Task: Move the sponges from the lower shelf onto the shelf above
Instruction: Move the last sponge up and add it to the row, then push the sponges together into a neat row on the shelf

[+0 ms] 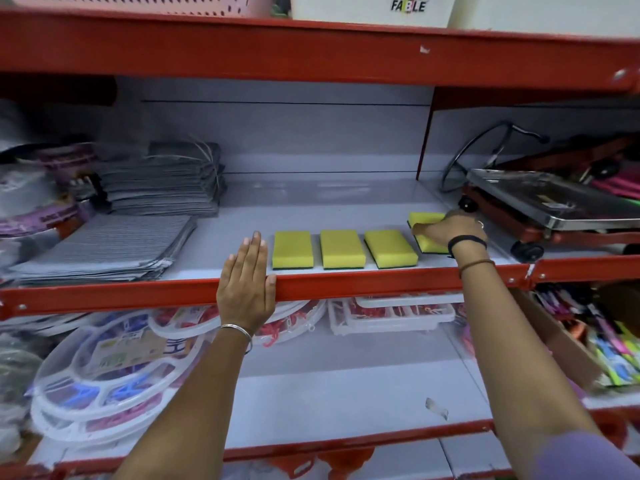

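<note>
1. right hand (450, 232) at about 3 o'clock of the frame, fingers wrapped down over the fourth sponge (427, 233), thumb on its near-left edge. it looks clamped on it, likely setting it square at the end of the row.
2. three more sponges (341, 248) lie flat, yellow side up, green scrub layer down, side by side along the front of the upper shelf (311, 216). the held one sits just beside them at 3 o'clock of the row, tilted a bit off line.
3. left hand (247, 271) rests flat at 9 o'clock of the row, fingers straight and together on the shelf, palm over the red front lip (346, 284), gripping nothing. judgement: bracing while the other arm reaches.
4. lower shelf (346, 393) shows a bare patch in the middle with no sponge visible, so the move seems almost done.
5. clutter: grey folded cloths (138, 216) at 9 o'clock, well apart from the row. a steel platform trolley (554, 206) at 3 o'clock sits near the right hand; its black wheel (467, 204) is close to the knuckles and limits sliding the sponge further right.
6. below: round clear clip hangers (110, 386) at 8 o'clock, white trays (391, 315) tucked under the lip. not in the way.
</note>
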{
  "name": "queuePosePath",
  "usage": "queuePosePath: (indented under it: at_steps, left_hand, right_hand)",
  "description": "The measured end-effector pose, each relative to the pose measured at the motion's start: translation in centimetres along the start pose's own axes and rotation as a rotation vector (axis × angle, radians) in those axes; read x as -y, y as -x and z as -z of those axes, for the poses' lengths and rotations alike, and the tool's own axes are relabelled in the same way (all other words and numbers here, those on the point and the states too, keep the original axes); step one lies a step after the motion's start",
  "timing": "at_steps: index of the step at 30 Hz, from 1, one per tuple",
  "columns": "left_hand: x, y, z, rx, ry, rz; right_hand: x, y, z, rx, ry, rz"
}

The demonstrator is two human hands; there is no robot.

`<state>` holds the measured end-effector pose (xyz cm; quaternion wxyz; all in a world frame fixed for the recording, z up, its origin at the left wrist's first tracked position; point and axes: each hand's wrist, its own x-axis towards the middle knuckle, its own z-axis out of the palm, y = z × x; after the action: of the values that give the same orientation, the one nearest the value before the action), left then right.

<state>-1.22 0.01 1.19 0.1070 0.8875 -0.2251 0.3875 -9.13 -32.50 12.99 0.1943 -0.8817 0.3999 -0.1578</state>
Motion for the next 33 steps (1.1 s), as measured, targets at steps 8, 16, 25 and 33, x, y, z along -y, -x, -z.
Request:
queuePosePath:
  at_steps: [8, 16, 25, 33]
  left_hand:
    - [0.1, 0.1, -0.3, -0.023, -0.009, 0.007]
    - [-0.9, -0.4, 1.3, -0.017, 0.14, 0.104]
    - [-1.0, -10.3, 1.9, 0.645, 0.349, -0.072]
    - [0.2, -10.0, 3.4, 0.821, 0.306, -0.041]
  right_hand:
    - [-1.7, -1.3, -3.2, 0.011, 0.067, -0.046]
    - [2.5, 0.7, -2.6, 0.007, -0.127, 0.47]
    - [8.4, 3.8, -5.3, 0.442, 0.239, 0.732]
    - [8.8, 5.7, -7.0, 0.46, 0.176, 0.739]
